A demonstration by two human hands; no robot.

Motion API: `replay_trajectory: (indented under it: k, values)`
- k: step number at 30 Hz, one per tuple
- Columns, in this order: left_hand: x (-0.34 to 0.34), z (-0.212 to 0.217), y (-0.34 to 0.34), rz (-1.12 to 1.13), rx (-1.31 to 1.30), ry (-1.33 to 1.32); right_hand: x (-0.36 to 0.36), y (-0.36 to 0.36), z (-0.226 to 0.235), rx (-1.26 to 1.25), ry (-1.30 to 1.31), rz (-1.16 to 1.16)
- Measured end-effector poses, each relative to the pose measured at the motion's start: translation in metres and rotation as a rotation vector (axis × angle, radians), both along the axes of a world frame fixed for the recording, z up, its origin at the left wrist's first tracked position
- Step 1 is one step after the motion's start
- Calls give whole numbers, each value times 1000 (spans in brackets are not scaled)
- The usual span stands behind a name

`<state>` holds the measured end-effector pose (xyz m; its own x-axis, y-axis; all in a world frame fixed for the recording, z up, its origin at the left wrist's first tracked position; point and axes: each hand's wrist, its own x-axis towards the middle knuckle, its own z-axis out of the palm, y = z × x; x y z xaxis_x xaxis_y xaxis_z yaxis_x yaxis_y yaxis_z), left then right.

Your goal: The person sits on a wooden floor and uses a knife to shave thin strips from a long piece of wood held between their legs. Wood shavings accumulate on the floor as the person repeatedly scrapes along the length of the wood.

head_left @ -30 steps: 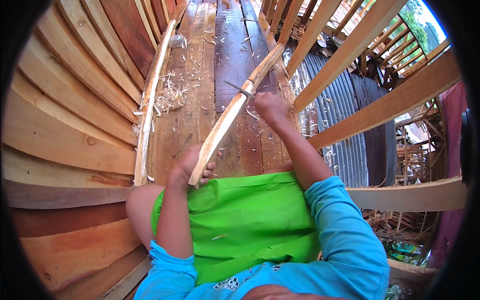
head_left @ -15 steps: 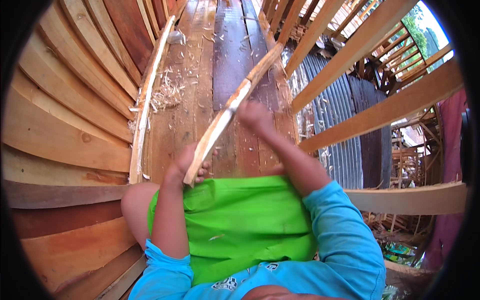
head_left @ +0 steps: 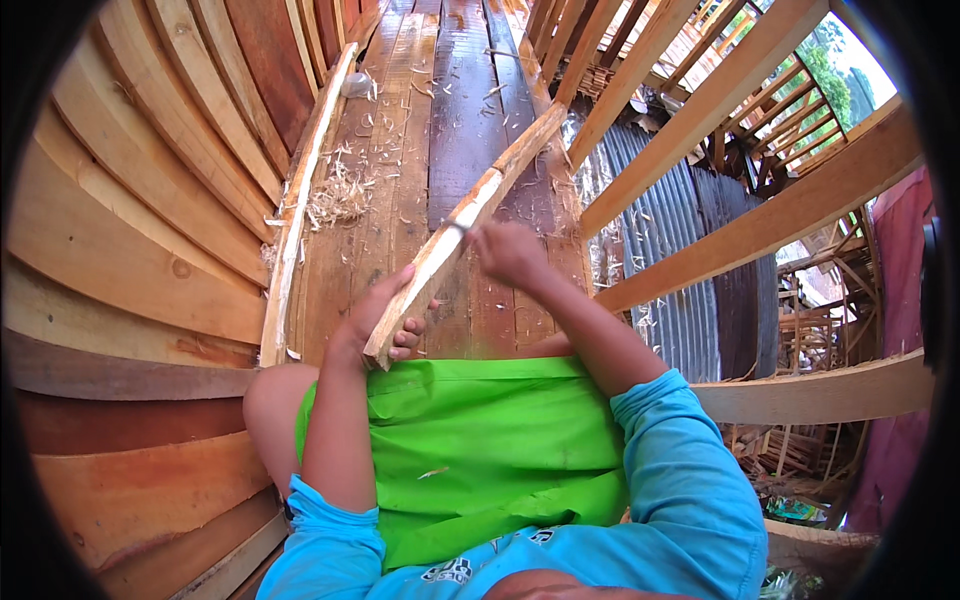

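Note:
A long pale strip of wood (head_left: 431, 257) slants from my lap up to the far right, its upper face freshly pared to white. My left hand (head_left: 367, 312) wraps around its near end, thumb lying along the edge and fingers beneath. Closed in a fist, my right hand (head_left: 512, 250) grips a knife (head_left: 460, 228) whose short dark blade lies across the strip around its middle. The knife's handle is hidden in the fist. A green cloth (head_left: 500, 440) covers my lap.
Curled shavings (head_left: 338, 198) lie heaped on the plank floor (head_left: 400, 110). Another pared strip (head_left: 290, 235) runs along the left, beside a leaning row of boards (head_left: 160, 250). Wooden slats (head_left: 720, 110) rise on the right, with corrugated metal sheeting (head_left: 668, 240) beyond them.
My right hand and the knife have shifted slightly toward me along the strip. The strip's far end has dropped a little in view; my left hand keeps its hold.

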<state>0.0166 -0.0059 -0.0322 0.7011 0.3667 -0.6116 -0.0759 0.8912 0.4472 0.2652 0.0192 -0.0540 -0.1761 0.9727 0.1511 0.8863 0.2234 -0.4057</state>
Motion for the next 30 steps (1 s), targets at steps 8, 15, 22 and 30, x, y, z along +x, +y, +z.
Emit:
replay_trajectory:
  k: [8, 15, 22, 30]
  values:
    - [2, -2, -1, -8, -17, 16, 22, 28, -22, -13, -32, 14]
    - [1, -2, 1, 25, -22, 56, 16, 19, -21, 125, -17, 71]
    - [2, -7, -1, 3, -1, 31, 19, 19, -12, -25, -45, -57]
    - [-3, -3, -1, 8, 2, 56, 1, 8, -17, 65, -21, 27]
